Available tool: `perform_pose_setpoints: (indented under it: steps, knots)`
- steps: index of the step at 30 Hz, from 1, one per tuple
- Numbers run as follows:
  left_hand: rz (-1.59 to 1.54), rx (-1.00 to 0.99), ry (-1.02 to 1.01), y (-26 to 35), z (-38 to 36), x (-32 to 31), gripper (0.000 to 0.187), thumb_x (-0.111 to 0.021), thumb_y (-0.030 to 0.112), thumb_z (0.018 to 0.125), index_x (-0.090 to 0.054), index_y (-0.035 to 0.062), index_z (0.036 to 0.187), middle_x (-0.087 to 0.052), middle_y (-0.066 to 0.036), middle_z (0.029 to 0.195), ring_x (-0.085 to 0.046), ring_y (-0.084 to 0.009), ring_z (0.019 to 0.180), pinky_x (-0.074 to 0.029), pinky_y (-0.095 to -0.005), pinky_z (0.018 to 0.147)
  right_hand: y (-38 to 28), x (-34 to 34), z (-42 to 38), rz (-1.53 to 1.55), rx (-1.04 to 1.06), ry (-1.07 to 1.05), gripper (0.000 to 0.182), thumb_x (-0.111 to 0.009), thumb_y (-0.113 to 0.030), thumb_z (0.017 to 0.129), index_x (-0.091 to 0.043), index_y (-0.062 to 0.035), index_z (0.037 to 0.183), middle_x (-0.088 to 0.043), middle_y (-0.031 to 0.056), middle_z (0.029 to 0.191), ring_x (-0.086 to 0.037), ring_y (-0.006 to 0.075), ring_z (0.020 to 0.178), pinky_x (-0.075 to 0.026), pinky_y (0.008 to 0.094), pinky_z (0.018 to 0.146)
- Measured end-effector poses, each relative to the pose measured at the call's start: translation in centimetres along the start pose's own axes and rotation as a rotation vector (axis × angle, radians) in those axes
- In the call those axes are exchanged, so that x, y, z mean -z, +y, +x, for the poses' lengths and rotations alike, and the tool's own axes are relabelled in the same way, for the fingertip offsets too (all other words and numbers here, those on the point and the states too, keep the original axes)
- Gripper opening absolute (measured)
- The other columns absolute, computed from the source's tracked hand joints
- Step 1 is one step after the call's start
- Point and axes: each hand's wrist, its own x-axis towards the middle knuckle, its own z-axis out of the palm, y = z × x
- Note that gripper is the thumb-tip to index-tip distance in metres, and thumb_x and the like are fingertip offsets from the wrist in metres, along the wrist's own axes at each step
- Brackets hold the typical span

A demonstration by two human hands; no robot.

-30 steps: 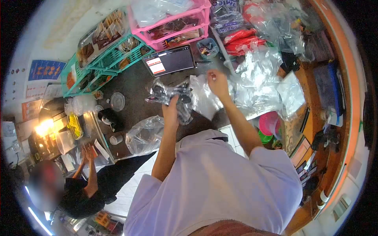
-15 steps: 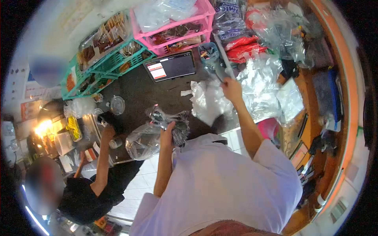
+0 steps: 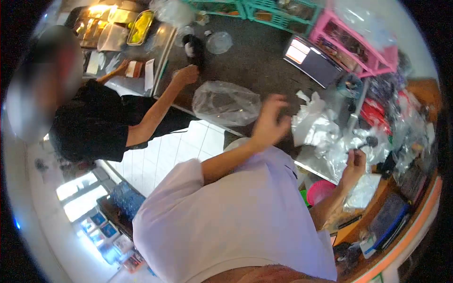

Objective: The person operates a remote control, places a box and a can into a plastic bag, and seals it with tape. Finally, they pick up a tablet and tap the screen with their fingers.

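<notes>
At mid-frame, your left hand [image 3: 271,123] gapes near silvery plastic [image 3: 315,121]; at right, I cannot tell whether your right hand [image 3: 355,169] holds anything.

You have two hands of your own here, one left hand [image 3: 272,123] and one right hand [image 3: 355,167]. You share the place with one co-worker [image 3: 89,125], who shows you two more: a nearer hand [image 3: 188,74] and a farther hand [image 3: 121,67]. On your one dark table [image 3: 255,52], count one screen [image 3: 314,59], one pink rack [image 3: 388,60], one round lid [image 3: 220,42], one blue cup [image 3: 350,85] and one clear bag [image 3: 226,101] apart from the pile. You can make out two green crates [image 3: 278,21], one yellow-filled tray [image 3: 134,44] and one pink basket [image 3: 322,192]. The shiny bags [image 3: 318,122] overlap too much for you to number.
</notes>
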Motion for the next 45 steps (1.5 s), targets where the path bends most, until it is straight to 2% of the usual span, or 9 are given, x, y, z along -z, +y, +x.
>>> perform_pose_setpoints:
  steps: [3, 4, 6, 11, 17, 22, 30, 39, 45]
  knots:
    - [0.478, 0.266, 0.450, -6.7, -3.6, 11.0, 0.046, -0.072, 0.007, 0.079, -0.046, -0.0027, 0.116, -0.045, -0.024, 0.134, -0.039, -0.0409, 0.130, -0.029, -0.0473, 0.113, -7.6, -10.3, -2.0, -0.148, 0.026, -0.340, 0.012, -0.062, -0.006, 0.092, -0.064, -0.0011, 0.104, -0.067, 0.0072, 0.103, -0.063, 0.0162, 0.095, -0.050, 0.0277, 0.079]
    - [0.542, 0.262, 0.556, -8.7, -4.4, 14.3, 0.051, -0.074, 0.011, 0.080, -0.045, -0.0041, 0.119, -0.042, -0.025, 0.137, -0.035, -0.0412, 0.133, -0.027, -0.0487, 0.114, -9.3, -14.9, -3.0, 0.333, 0.391, -0.559, 0.018, -0.062, -0.007, 0.088, -0.065, -0.0015, 0.106, -0.067, 0.0104, 0.113, -0.063, 0.0190, 0.105, -0.051, 0.0290, 0.087]
    - [0.653, 0.351, 0.625, -12.5, -5.0, 17.7, 0.058, -0.077, 0.015, 0.079, -0.046, -0.0072, 0.123, -0.048, -0.030, 0.133, -0.045, -0.0437, 0.126, -0.034, -0.0479, 0.109, -10.4, -22.7, -4.5, 0.383, 0.200, -0.980, 0.026, -0.065, -0.010, 0.085, -0.065, -0.0021, 0.109, -0.065, 0.0110, 0.117, -0.063, 0.0209, 0.109, -0.052, 0.0315, 0.091]
    - [0.454, 0.472, 0.479, -18.1, -3.9, 21.9, 0.028, -0.067, 0.017, 0.088, -0.061, -0.0016, 0.109, -0.067, -0.025, 0.096, -0.065, -0.0446, 0.092, -0.050, -0.0466, 0.081, -7.0, -40.8, -8.7, -0.502, 0.550, -1.257, 0.034, -0.063, -0.006, 0.083, -0.067, -0.0043, 0.116, -0.068, 0.0193, 0.112, -0.065, 0.0372, 0.107, -0.053, 0.0433, 0.092]
    - [0.123, 0.467, 0.396, -16.0, -5.7, 24.5, 0.033, -0.056, 0.008, 0.090, -0.053, 0.0062, 0.123, -0.063, -0.022, 0.107, -0.065, -0.0458, 0.088, -0.050, -0.0489, 0.074, -7.7, -41.0, -8.9, -1.086, 0.692, -0.987, 0.016, -0.062, -0.012, 0.084, -0.072, -0.0048, 0.095, -0.072, 0.0186, 0.090, -0.069, 0.0379, 0.088, -0.055, 0.0459, 0.078]
    - [0.200, 0.215, 0.255, -15.0, -6.0, 27.4, 0.053, -0.059, 0.001, 0.082, -0.047, 0.0134, 0.132, -0.046, -0.019, 0.138, -0.065, -0.0464, 0.093, -0.055, -0.0507, 0.075, -26.3, -46.9, -11.4, -0.503, 0.577, -1.063, 0.023, -0.069, -0.021, 0.084, -0.068, -0.0059, 0.101, -0.069, 0.0156, 0.089, -0.068, 0.0367, 0.084, -0.052, 0.0462, 0.072]
    - [0.339, 0.229, -0.059, -17.4, -5.6, 30.9, 0.026, -0.065, 0.011, 0.086, -0.061, 0.0076, 0.111, -0.069, -0.016, 0.096, -0.069, -0.0369, 0.087, -0.055, -0.0479, 0.072, -20.1, -70.2, -15.9, -0.849, 0.889, -0.962, 0.054, -0.077, -0.016, 0.079, -0.053, -0.0116, 0.128, -0.057, 0.0187, 0.128, -0.063, 0.0380, 0.108, -0.054, 0.0487, 0.086]
    - [-0.304, 0.499, 0.236, -21.5, -4.5, 32.9, 0.030, -0.056, 0.022, 0.099, -0.063, 0.0036, 0.123, -0.069, -0.013, 0.089, -0.065, -0.0213, 0.079, -0.051, -0.0342, 0.072, -29.6, -53.7, -10.2, -0.193, 0.667, -1.050, 0.052, -0.080, -0.009, 0.074, -0.063, -0.0027, 0.122, -0.062, 0.0151, 0.127, -0.063, 0.0340, 0.114, -0.049, 0.0373, 0.099]
    - [-0.342, 0.430, 0.242, -19.4, -2.2, 34.1, 0.032, -0.050, 0.014, 0.101, -0.059, 0.0073, 0.131, -0.066, -0.010, 0.086, -0.057, -0.0146, 0.069, -0.049, -0.0320, 0.068, -17.9, -48.3, -10.5, -0.643, 0.627, -1.084, 0.054, -0.079, -0.008, 0.073, -0.061, -0.0062, 0.124, -0.062, 0.0142, 0.123, -0.060, 0.0361, 0.115, -0.049, 0.0443, 0.098]
